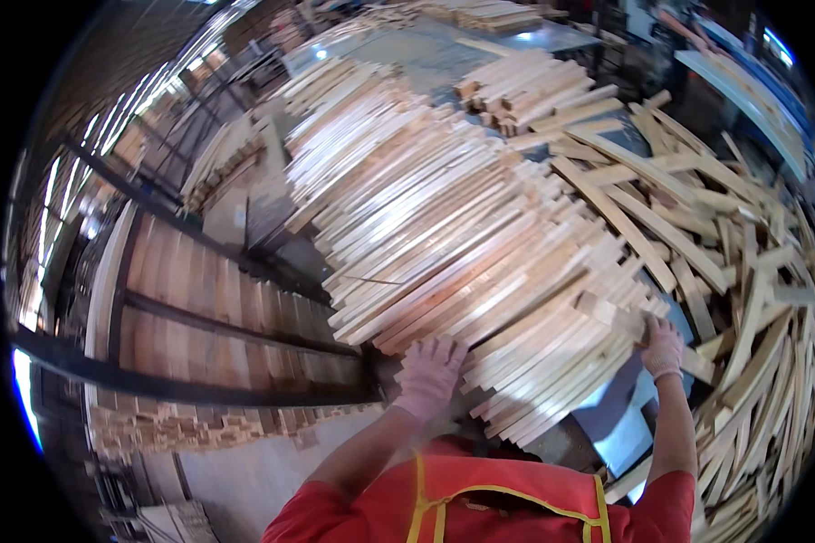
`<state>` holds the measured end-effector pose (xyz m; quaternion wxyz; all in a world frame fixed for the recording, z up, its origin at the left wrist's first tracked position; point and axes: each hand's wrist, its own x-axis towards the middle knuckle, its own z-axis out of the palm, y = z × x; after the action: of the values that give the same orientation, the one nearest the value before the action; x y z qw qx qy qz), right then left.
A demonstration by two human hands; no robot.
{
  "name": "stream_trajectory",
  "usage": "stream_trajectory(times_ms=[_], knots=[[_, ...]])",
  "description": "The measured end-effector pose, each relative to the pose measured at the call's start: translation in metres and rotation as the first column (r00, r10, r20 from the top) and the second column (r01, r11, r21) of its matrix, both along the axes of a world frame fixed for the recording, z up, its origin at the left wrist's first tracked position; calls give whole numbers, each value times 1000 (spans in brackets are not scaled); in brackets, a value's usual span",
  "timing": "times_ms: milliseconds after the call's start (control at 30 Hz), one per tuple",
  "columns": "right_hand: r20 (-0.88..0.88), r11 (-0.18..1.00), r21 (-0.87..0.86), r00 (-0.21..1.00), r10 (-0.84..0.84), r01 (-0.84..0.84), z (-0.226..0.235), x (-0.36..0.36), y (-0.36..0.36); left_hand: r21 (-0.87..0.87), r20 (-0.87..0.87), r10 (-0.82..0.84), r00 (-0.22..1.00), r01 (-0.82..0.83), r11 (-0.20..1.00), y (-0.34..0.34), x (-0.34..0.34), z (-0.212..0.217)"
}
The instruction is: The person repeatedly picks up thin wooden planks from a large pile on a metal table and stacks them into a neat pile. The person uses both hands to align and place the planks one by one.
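A wide layer of pale wooden strips (pixel 426 217) lies side by side on a metal table, slanting across the middle. My left hand (pixel 430 376), in a light pinkish glove, presses on the near-left ends of the strips. Its fingers are stretched out and hold nothing. At the right edge of the layer, my right hand (pixel 663 348), gloved too, is closed round the end of a short wooden strip (pixel 609 314). That strip lies across the others at a different angle. My right fingertips are partly hidden behind the wood.
Loose wooden strips (pixel 733 235) lie in a tangled heap to the right. A smaller stack of wood (pixel 534 86) sits at the far side. On the left, a dark metal frame (pixel 199 385) surrounds packed boards (pixel 208 281). Someone's arm (pixel 684 29) shows at the far right.
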<state>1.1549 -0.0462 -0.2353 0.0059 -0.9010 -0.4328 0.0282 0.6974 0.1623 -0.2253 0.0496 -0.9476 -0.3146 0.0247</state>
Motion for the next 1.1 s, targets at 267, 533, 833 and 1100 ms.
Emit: stream_trajectory(times_ms=[267,533,833,1100], knots=[[-552,631,638,833,-23,441,13,107,-39,-46,27,-50,998,51,998,10,16,-5],[-838,505,384,521,-160,773,-61,51,-12,-45,233,-254,939,271,962,43,21,6],[-464,895,53,805,-370,443,29,-177,131,-371,253,-223,941,307,876,119,-27,45],[-981,874,118,192,29,472,44,-308,250,36,297,116,948,-132,991,318,-34,51]])
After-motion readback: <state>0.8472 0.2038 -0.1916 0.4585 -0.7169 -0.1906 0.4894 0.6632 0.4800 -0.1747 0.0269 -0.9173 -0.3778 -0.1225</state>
